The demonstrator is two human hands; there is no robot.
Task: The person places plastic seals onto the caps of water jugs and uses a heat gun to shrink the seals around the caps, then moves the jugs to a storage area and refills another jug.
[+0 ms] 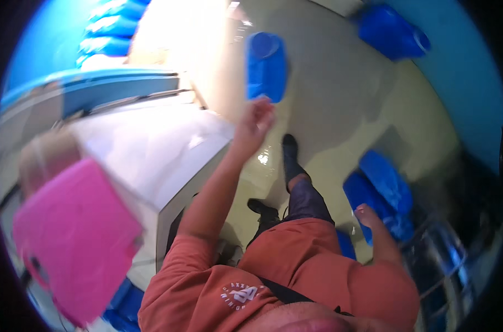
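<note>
My left hand (259, 118) reaches forward with its fingers curled and blurred. It overlaps the near end of a blue plastic container (267, 68) on the floor. Whether the fingers touch the container or hold anything cannot be made out. On the other side, my right hand (364, 215) hangs low, its fingers mostly hidden by the angle. Behind it in the picture lie blue plastic containers (384, 186); contact with them cannot be told.
A white marbled counter (152, 149) stands at my left, beside a pink plastic object (79, 240) with a slot. Blue bundles (114, 29) are stacked at far left. Another blue container (390, 31) lies by the blue wall (463, 70). A metal rack (438, 253) stands at right. The floor (338, 103) shines.
</note>
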